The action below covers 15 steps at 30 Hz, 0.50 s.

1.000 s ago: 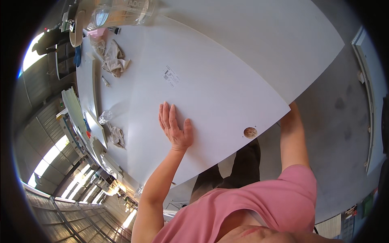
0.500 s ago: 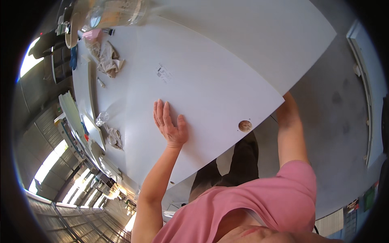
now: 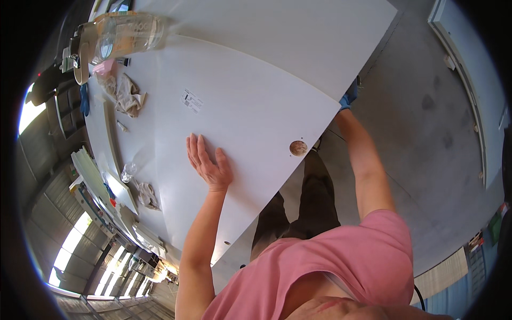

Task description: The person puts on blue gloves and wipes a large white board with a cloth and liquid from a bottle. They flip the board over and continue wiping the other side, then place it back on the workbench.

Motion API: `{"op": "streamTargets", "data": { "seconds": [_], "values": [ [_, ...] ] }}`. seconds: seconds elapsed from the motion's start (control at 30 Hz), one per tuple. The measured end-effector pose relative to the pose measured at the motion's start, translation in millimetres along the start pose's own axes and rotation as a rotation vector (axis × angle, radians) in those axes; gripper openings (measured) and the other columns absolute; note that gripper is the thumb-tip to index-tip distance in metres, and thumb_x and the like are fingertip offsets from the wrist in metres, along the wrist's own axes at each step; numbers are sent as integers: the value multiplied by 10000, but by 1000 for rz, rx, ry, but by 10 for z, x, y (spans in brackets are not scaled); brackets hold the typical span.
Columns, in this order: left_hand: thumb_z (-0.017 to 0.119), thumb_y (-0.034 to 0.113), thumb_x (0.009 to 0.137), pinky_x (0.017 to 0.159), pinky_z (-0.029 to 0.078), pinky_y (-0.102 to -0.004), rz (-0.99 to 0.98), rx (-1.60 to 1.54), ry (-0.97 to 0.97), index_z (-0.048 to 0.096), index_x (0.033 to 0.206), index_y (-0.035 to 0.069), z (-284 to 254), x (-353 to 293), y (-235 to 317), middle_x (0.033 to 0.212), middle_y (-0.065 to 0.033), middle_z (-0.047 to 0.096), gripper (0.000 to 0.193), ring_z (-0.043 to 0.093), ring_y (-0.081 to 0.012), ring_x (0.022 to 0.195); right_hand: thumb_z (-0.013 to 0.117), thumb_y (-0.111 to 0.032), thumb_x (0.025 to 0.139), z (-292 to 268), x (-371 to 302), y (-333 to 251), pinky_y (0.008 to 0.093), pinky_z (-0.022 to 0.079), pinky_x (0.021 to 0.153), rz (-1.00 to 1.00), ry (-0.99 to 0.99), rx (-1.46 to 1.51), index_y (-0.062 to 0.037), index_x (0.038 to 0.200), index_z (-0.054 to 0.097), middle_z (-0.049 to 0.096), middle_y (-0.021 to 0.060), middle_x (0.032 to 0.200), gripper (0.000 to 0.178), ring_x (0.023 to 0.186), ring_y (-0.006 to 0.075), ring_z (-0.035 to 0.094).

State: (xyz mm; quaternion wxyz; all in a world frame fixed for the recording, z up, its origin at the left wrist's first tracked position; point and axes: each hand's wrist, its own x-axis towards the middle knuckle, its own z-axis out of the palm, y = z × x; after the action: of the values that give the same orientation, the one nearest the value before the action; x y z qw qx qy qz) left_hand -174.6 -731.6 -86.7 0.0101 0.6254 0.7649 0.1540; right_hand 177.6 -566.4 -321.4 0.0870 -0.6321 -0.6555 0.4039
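Note:
Bare and with its fingers stretched, my left hand (image 3: 210,168) lies flat on a large white panel (image 3: 250,128). The panel has a round hole (image 3: 298,148) near its front edge, a smaller hole (image 3: 227,243) further left, and a printed label (image 3: 191,101). My right arm reaches past the panel's right corner. At that corner my right hand (image 3: 346,101) shows only in part, in a blue glove. Its fingers are mostly hidden by the panel, and what they grip, if anything, cannot be made out.
Another white panel (image 3: 277,32) lies beyond. To the left are a large clear plastic jar (image 3: 130,34), crumpled fabric gloves (image 3: 129,96), a small white tube (image 3: 122,126), crumpled clear plastic (image 3: 128,172) and stacked boards (image 3: 90,165). A pale blue panel (image 3: 474,80) stands right over grey floor (image 3: 410,106).
Both panels appear further left in the view. My gloved right hand, hidden under the panel before, now shows at the corner. The left hand stays flat on the panel.

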Motion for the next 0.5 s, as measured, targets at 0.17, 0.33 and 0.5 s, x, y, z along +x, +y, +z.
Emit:
{"op": "streamTargets", "data": {
  "seconds": [0.17,0.33,0.5],
  "values": [
    [555,199,1014,1261,238,-523,25,-10,-4,465,1527,-35,2,15,-12,1626,-239,419,570,351,-423,1535,667,-331,939,-6,-98,-106,488,579,859,1,16,14,-99,1142,762,748,223,1128,322,1004,417,718],
    [565,232,1031,1250,282,-510,9,16,-5,499,1501,-40,-21,-18,-29,1620,-239,427,547,368,-422,1524,673,-315,917,55,-203,-114,487,577,838,17,34,82,-93,1097,754,742,225,1094,297,974,418,715],
    [567,289,1046,1246,297,-529,25,-4,26,521,1490,-34,93,33,-42,1604,-224,451,552,385,-418,1512,674,-244,825,831,240,363,488,565,763,167,235,408,-60,905,700,708,246,947,203,861,436,689]
  ]
}}
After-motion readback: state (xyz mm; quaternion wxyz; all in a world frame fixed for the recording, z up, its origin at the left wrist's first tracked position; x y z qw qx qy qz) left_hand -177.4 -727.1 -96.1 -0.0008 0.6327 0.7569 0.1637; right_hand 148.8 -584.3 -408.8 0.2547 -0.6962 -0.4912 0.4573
